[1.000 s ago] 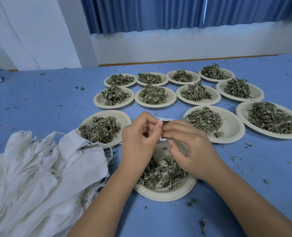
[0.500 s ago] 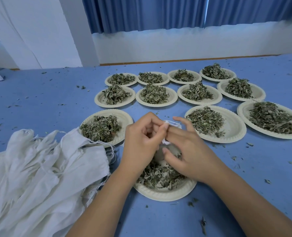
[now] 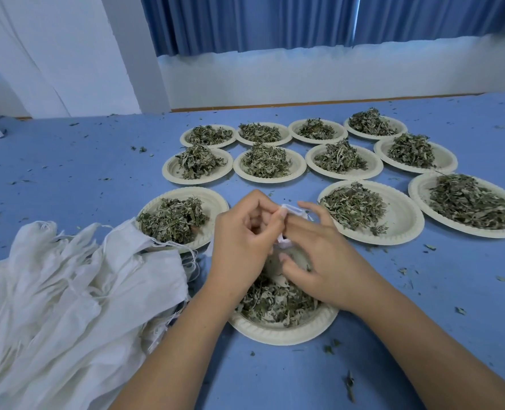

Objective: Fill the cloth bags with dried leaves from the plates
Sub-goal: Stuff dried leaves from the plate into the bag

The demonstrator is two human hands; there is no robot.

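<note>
Your left hand [image 3: 245,241]: curled, pinching the cloth bag [image 3: 292,209] at its rim.
Your right hand [image 3: 325,261]: fingers spread, loosely curled round it.

We see a blue surface [image 3: 67,173] laid with plates of dried leaves and a heap of cloth bags.
Twelve pale paper plates [image 3: 405,229] sit on it, each holding a mound of dried leaves [image 3: 467,199]: four far, four in the middle, three nearer, and one nearest us [image 3: 281,335]. White cloth bags [image 3: 53,306] lie piled at our left, overlapping the near-left plate's rim, and leaf crumbs [image 3: 349,383] are scattered about.
</note>
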